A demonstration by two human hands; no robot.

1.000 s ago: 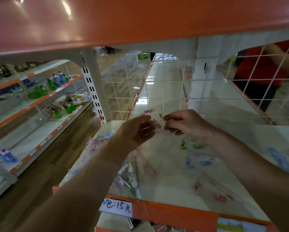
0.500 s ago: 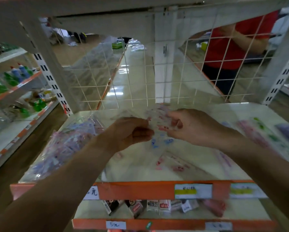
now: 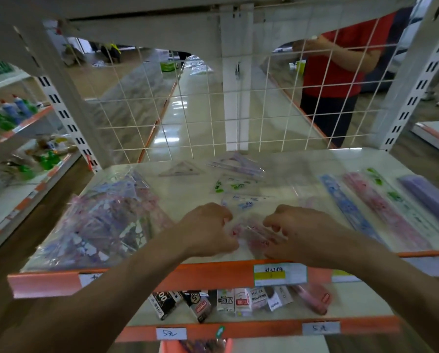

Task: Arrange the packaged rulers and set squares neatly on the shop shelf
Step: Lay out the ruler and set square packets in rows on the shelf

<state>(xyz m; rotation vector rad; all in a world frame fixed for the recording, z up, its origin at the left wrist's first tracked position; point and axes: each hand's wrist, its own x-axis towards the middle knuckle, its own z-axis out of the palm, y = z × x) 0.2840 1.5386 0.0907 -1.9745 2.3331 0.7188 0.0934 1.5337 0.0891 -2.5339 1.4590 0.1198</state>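
Observation:
My left hand (image 3: 208, 230) and my right hand (image 3: 300, 233) both pinch a clear packet with pink print (image 3: 254, 236), low over the front of the white shelf (image 3: 188, 197). Behind it lie a blue-printed packet (image 3: 246, 203) and a green-printed one (image 3: 228, 186). Further back rest clear set squares (image 3: 182, 169) and a bundle of them (image 3: 238, 163). A heap of packaged purple and pink set squares (image 3: 104, 220) fills the shelf's left side. On the right, packaged rulers lie side by side: blue (image 3: 345, 207), pink (image 3: 384, 212), green-printed (image 3: 396, 197), purple (image 3: 429, 194).
A white wire grid (image 3: 213, 103) closes the shelf's back. A person in a red shirt (image 3: 335, 70) stands behind it. The orange front rail (image 3: 188, 275) carries price labels. Small boxes (image 3: 226, 300) sit on the lower shelf. Bottles (image 3: 14, 110) stand on the left-hand shelving.
Both hands have come down and toward me with the packet, from mid-shelf height to the front edge. The view has tilted down, showing the lower shelf.

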